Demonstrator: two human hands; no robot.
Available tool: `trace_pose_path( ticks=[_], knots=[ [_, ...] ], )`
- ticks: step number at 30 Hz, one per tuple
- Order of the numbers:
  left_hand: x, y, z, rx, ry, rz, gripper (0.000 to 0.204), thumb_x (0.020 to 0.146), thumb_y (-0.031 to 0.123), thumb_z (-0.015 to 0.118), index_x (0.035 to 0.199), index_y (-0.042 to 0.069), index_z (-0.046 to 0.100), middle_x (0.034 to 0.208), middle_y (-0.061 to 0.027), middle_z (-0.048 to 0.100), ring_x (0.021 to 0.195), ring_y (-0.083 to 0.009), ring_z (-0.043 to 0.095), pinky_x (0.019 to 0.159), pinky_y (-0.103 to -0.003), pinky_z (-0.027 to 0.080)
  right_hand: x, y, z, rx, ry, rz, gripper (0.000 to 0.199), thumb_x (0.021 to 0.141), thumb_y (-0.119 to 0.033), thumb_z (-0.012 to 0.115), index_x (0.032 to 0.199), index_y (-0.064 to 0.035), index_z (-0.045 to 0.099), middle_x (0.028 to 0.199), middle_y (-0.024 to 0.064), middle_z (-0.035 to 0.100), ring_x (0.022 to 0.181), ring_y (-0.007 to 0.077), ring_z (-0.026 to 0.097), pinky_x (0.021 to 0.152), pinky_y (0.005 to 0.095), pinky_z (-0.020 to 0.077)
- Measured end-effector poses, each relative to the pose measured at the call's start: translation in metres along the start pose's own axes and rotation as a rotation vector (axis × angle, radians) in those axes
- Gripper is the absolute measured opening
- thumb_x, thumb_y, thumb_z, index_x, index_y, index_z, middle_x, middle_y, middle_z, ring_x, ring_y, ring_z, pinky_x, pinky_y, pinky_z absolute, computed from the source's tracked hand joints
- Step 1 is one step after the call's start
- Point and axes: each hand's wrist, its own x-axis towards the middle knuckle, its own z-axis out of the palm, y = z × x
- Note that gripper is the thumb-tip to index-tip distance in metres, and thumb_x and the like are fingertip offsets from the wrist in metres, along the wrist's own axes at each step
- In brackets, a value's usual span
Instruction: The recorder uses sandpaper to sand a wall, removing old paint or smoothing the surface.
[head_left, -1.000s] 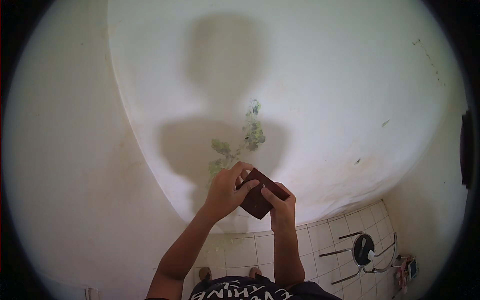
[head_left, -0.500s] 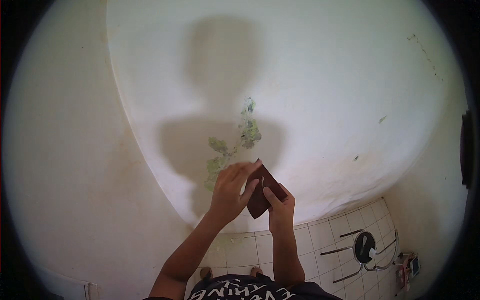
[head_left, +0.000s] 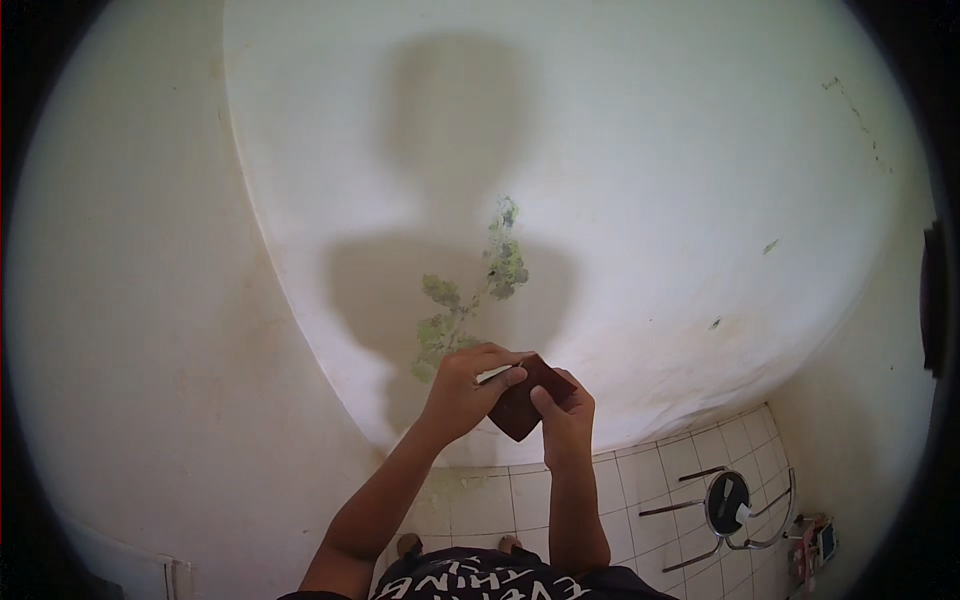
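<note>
A: White wall (head_left: 650, 200), flaking green patch (head_left: 470, 300), tiled floor (head_left: 640, 500) below. Hands?

B: Left hand (head_left: 465, 390) and right hand (head_left: 565, 415) both clasp a dark brown square sheet (head_left: 525, 405), just off the wall. Judged: readying it; next, press it flat on the patch.

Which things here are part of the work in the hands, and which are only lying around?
In use:
- left hand
- right hand
- dark brown sheet, held by both
- flaking green patch on the white wall, just above

Lying about:
- metal stand on the tiled floor
- small device beside it
</note>
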Motion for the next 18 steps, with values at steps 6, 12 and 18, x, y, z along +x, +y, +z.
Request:
trace_pose_path(
  ticks=[6, 12, 18],
  knots=[
    [0.004, -0.015, 0.0, -0.099, 0.079, -0.129, 0.026, 0.086, 0.011, 0.072, 0.112, 0.008, 0.073, 0.103, -0.0088, 0.071, 0.093, -0.0167, 0.066, 0.082, -0.03, 0.051, -0.001, 0.024, 0.012, -0.135, -0.052, -0.064, 0.043, 0.084, 0.0, 0.073, 0.123, 0.003, 0.057, 0.118, 0.0083, 0.064, 0.11, 0.0172, 0.062, 0.102, 0.0341, 0.0471],
    [0.031, -0.039, -0.035, 0.381, 0.127, 0.063, 0.055, 0.09, 0.028, 0.07, 0.138, 0.008, 0.054, 0.138, -0.0153, 0.052, 0.121, -0.0275, 0.055, 0.101, -0.04, 0.043, 0.039, 0.038, 0.01, -0.647, -0.042, -0.391, 0.046, 0.091, 0.009, 0.053, 0.137, 0.0047, 0.048, 0.14, 0.0184, 0.054, 0.126, 0.0307, 0.057, 0.108, 0.0424, 0.0431],
    [0.112, -0.05, -0.116, 0.845, 0.548, 0.425, 0.053, 0.089, 0.019, 0.06, 0.14, 0.007, 0.051, 0.148, -0.0169, 0.045, 0.136, -0.034, 0.044, 0.104, -0.047, 0.04, 0.139, 0.033, 0.037, -1.257, -0.04, -1.03, 0.067, 0.081, 0.019, 0.047, 0.145, 0.0003, 0.042, 0.15, 0.02, 0.042, 0.142, 0.0381, 0.036, 0.116, 0.0529, 0.0306]
  ],
)
